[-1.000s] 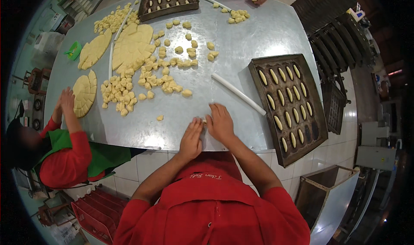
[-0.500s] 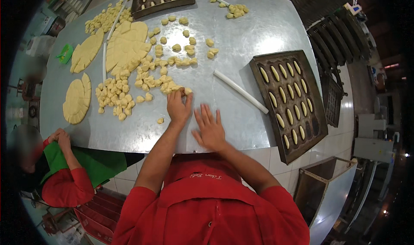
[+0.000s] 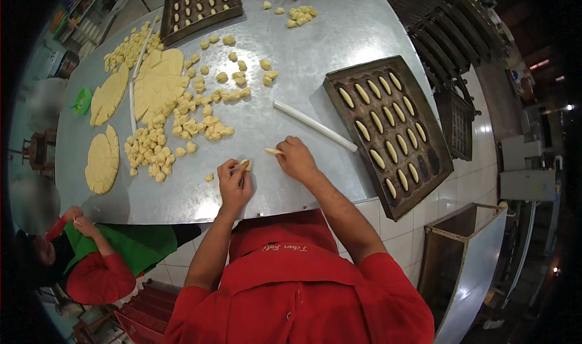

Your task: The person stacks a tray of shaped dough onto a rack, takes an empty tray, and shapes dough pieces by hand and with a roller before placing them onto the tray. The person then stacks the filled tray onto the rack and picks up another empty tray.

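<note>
My left hand (image 3: 234,183) pinches a small dough lump (image 3: 245,164) against the metal surface (image 3: 291,59); my right hand (image 3: 297,158) grips a thin rolled dough finger (image 3: 273,152) at its fingertips. I judge that finger could snap or flatten if squeezed. The white rod (image 3: 315,126) lies close and might get knocked toward the mould tray (image 3: 388,126).

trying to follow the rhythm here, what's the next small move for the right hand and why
Probably carry the rolled dough piece in the right hand over to the baking tray on the right and lay it in an empty slot near the tray's right edge. The piece looks already shaped, and the left hand holds another dough lump.
</note>
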A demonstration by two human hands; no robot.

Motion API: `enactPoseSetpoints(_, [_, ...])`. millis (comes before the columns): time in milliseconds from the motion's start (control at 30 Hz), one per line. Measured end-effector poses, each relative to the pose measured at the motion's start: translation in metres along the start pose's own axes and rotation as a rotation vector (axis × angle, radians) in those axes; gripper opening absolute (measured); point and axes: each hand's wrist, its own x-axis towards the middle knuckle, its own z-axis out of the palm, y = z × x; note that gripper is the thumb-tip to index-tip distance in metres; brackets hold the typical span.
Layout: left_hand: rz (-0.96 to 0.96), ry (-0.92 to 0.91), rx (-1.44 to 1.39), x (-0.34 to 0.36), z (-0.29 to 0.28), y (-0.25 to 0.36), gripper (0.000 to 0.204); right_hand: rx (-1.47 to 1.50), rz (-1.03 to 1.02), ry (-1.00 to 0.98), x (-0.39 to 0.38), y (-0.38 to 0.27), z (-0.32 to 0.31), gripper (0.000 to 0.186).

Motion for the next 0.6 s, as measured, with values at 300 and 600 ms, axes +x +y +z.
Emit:
enactPoseSetpoints(300, [-0.022,-0.003,0.012,-0.006,-0.003,-0.012,0.028,0.146,0.342,0.286,-0.056,0.061,-0.144,0.017])
enactPoseSetpoints(600, [0.007,-0.041,0.125,0.001,0.006,-0.01,0.031,-0.502,0.754,0.42,-0.192,0.212,-0.263,0.018])
